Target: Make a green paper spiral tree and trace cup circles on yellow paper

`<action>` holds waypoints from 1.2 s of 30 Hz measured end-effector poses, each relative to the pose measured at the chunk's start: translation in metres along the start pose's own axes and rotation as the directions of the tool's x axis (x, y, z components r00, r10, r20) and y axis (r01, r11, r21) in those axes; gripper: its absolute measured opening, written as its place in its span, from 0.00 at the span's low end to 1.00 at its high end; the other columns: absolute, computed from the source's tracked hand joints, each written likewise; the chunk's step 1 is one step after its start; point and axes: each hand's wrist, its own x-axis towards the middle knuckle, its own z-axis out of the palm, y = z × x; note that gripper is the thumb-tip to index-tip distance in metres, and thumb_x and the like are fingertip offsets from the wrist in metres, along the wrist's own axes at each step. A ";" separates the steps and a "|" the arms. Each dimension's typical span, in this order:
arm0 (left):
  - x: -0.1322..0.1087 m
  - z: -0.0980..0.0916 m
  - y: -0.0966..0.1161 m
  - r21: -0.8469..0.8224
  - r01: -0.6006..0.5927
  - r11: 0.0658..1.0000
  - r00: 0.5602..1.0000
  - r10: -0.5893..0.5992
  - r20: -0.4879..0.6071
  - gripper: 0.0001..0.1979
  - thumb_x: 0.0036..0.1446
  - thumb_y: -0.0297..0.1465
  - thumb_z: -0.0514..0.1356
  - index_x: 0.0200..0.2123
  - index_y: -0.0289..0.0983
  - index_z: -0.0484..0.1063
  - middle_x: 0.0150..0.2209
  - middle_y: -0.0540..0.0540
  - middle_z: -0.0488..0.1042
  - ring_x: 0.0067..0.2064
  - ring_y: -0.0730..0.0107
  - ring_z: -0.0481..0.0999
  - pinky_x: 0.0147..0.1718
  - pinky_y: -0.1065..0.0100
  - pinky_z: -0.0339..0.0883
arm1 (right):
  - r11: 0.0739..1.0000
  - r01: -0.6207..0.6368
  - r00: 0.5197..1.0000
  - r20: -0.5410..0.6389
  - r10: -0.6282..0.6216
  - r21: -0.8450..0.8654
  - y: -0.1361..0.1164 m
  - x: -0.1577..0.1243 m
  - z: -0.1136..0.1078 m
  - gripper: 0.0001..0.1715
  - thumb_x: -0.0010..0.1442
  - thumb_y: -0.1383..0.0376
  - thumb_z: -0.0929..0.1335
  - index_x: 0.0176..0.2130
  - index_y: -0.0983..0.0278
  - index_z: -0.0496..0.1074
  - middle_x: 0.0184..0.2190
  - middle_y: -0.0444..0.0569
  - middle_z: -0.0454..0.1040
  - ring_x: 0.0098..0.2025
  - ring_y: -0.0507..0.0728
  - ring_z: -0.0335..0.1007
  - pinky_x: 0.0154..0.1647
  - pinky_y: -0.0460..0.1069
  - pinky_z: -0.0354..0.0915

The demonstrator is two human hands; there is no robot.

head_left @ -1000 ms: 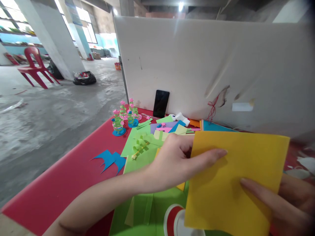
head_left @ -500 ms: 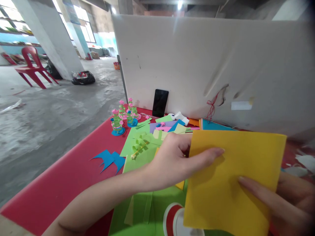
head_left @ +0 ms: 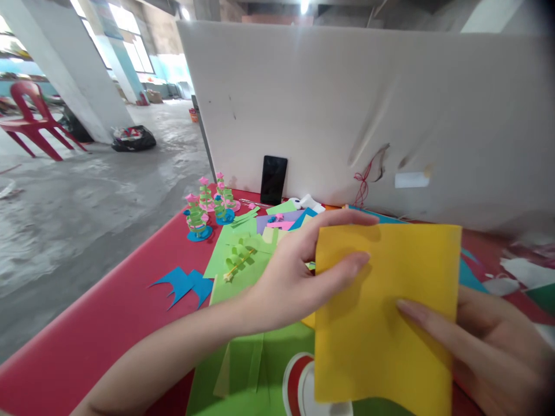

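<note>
A yellow sheet of paper [head_left: 385, 358] is held up in front of me, its lower edge curving. My left hand [head_left: 299, 277] grips its upper left part, thumb on the near face and a finger over the top edge. My right hand [head_left: 485, 341] pinches the right side, thumb on the near face and the other fingers behind, mostly hidden. Below the sheet lie green paper [head_left: 243, 370] and a round red and white piece [head_left: 299, 381], partly covered by the yellow sheet.
Small green spiral trees [head_left: 197, 218] with pink stars stand at the back left of the red table [head_left: 108, 300]. Blue cut paper [head_left: 182, 283] lies left. A green curled strip piece [head_left: 239, 260] rests centrally. A black phone [head_left: 274, 179] leans against the white panel [head_left: 329, 104].
The yellow sheet and both hands have shifted left in view, and the sheet looks narrower. My left index finger now shows over its top edge. The background has also shifted left.
</note>
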 end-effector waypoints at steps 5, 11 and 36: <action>0.005 -0.003 -0.004 -0.080 0.046 0.996 0.996 -0.039 0.086 0.18 0.56 0.29 0.56 0.49 0.49 0.61 0.34 0.54 0.71 0.32 0.77 0.72 0.28 0.80 0.69 | 0.982 -0.130 0.989 0.085 0.119 0.136 -0.007 0.001 0.004 0.25 0.34 0.62 0.76 0.37 0.56 0.75 0.34 0.52 0.76 0.32 0.69 0.73 0.30 0.61 0.72; 0.009 -0.006 -0.010 -0.077 0.207 0.975 0.936 -0.174 0.306 0.08 0.56 0.33 0.57 0.41 0.43 0.67 0.38 0.53 0.72 0.38 0.74 0.74 0.34 0.79 0.69 | 0.989 -0.040 0.999 0.032 0.036 0.145 -0.010 0.003 0.005 0.24 0.37 0.60 0.75 0.38 0.57 0.75 0.35 0.52 0.76 0.33 0.67 0.73 0.32 0.60 0.72; 0.018 -0.019 -0.027 0.267 0.283 0.921 0.950 -0.307 0.055 0.16 0.53 0.43 0.56 0.38 0.38 0.69 0.26 0.49 0.69 0.34 0.65 0.73 0.31 0.68 0.71 | 0.940 0.339 0.937 -0.097 -0.335 0.035 -0.015 0.028 -0.008 0.09 0.47 0.61 0.72 0.32 0.55 0.72 0.28 0.39 0.76 0.30 0.52 0.73 0.32 0.43 0.70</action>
